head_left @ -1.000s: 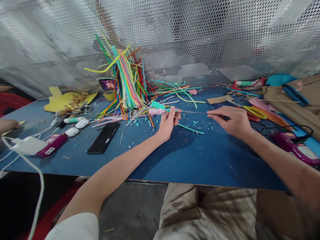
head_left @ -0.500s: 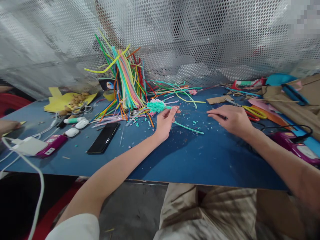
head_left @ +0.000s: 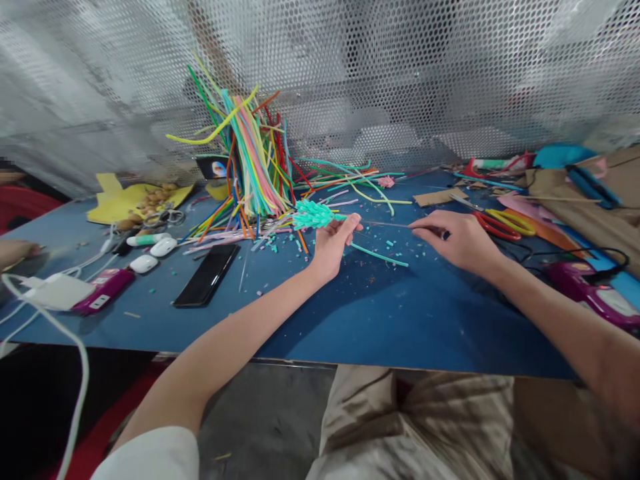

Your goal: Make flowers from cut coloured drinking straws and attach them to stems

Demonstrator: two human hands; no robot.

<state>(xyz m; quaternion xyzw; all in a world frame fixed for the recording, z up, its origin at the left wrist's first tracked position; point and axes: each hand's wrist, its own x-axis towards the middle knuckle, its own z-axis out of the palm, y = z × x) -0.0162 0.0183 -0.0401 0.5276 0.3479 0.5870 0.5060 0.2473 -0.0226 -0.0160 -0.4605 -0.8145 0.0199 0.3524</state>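
My left hand (head_left: 336, 243) is closed in a pinch on the stem of a turquoise pipe-cleaner flower (head_left: 311, 215), whose fluffy head points left. From its fingertips a thin straight stem (head_left: 383, 223) runs right to my right hand (head_left: 453, 240). That hand is closed, with thumb and forefinger pinching the stem's far end. A small dark thing shows between its curled fingers, too little to name. Below the stem, a loose turquoise pipe cleaner (head_left: 383, 256) slants over the blue table (head_left: 320, 320), with turquoise and pink clippings around it.
Behind stands a big bundle of coloured pipe cleaners (head_left: 250, 160). Left are a black phone (head_left: 207, 275), white earbud-like pieces (head_left: 144, 265), a purple power strip (head_left: 103, 293) and cables. Right lie yellow-handled scissors (head_left: 513, 222), red-handled scissors (head_left: 497, 227) and cardboard (head_left: 440, 198). Another person's hand (head_left: 17, 253) rests far left.
The flower head has turned in my left hand, so the pink part seen on its upper side is out of sight. My right hand has shifted slightly left.
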